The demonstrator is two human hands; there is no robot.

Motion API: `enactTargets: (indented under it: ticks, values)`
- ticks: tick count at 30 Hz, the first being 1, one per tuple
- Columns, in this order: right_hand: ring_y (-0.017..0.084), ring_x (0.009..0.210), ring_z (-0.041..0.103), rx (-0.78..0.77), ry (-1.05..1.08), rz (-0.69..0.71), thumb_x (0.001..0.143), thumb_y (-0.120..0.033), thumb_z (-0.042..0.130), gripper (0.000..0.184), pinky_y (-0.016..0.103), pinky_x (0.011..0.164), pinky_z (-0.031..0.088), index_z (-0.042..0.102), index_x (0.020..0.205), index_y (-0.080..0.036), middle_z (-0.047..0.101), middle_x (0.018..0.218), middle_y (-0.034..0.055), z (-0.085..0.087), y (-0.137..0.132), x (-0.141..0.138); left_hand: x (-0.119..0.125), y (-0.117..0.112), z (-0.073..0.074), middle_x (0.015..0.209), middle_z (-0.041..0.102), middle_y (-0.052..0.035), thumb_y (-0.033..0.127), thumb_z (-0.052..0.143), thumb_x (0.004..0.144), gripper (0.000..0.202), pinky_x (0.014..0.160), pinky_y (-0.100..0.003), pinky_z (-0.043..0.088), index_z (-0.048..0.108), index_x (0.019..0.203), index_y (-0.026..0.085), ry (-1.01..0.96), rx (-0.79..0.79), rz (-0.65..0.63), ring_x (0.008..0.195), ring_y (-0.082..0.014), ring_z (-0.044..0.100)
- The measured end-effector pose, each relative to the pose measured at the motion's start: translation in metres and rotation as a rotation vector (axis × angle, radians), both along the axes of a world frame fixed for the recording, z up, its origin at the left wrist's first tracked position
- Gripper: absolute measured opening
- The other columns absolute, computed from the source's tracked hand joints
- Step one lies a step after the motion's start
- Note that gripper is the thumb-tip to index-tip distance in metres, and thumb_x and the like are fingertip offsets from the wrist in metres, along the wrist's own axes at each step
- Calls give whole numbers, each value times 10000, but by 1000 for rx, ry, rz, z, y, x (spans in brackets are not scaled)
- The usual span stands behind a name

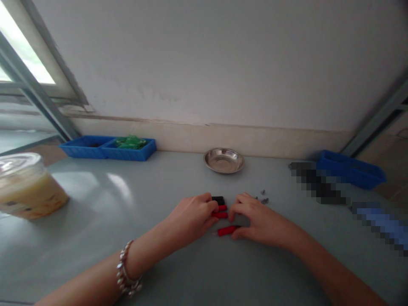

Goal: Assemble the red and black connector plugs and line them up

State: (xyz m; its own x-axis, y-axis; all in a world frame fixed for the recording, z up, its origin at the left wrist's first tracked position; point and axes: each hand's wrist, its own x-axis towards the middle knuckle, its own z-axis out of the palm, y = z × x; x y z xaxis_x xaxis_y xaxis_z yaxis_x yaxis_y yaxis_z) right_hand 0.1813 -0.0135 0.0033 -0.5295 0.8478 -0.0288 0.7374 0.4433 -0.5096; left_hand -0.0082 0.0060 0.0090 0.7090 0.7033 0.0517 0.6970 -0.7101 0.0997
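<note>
My left hand (199, 214) rests on the table with its fingers closed on the left ends of a small group of tube-shaped pieces. Among them are a black piece (218, 200) and two red pieces (220, 215), lying side by side. Facing it from the right is my right hand (255, 216), its curved fingers and thumb apart. Nearest to that thumb lies another red tube-shaped piece (226, 230), with a pale thin tip at its left and a dark right end. Several small metal screws (264, 200) lie just beyond my right hand.
A round steel dish (224, 161) stands near the wall. Blue trays (127, 155), one part holding green pieces, sit at back left; another blue tray (366, 174) is at back right. A clear tub (35, 193) stands at left. Two pixelated objects (321, 185) lie at right.
</note>
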Motion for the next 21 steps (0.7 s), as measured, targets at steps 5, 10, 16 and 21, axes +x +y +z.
enactTargets:
  ticks: [5, 10, 16, 21]
  values:
    - [164, 897, 462, 5, -9, -10, 654, -305, 663, 222, 277, 765, 373, 578, 830, -199, 499, 880, 16, 3, 4, 9, 2, -2, 4, 820, 565, -44, 210, 458, 815, 140, 559, -254, 424, 580, 868, 167, -13, 59, 25, 652, -159, 562]
    - [165, 805, 512, 158, -104, -220, 753, -322, 554, 159, 287, 724, 385, 581, 823, -182, 539, 831, 42, 0, 13, 23, 2, -1, 1, 833, 597, -47, 236, 420, 840, 165, 616, -284, 446, 555, 904, 167, -141, 115, 81, 712, -178, 588]
    - [184, 706, 553, 214, -299, -353, 755, -325, 545, 154, 281, 594, 372, 575, 809, -184, 608, 774, 52, -8, 18, 27, 2, -1, 0, 855, 606, -48, 252, 414, 846, 166, 609, -266, 446, 549, 895, 168, -233, 141, 96, 681, -154, 583]
    - [166, 661, 565, 162, -317, -349, 749, -266, 553, 102, 258, 559, 352, 577, 810, -188, 621, 724, 39, -11, 20, 27, 2, -1, -1, 843, 601, -41, 251, 420, 846, 159, 596, -266, 441, 549, 884, 166, -247, 141, 91, 657, -148, 571]
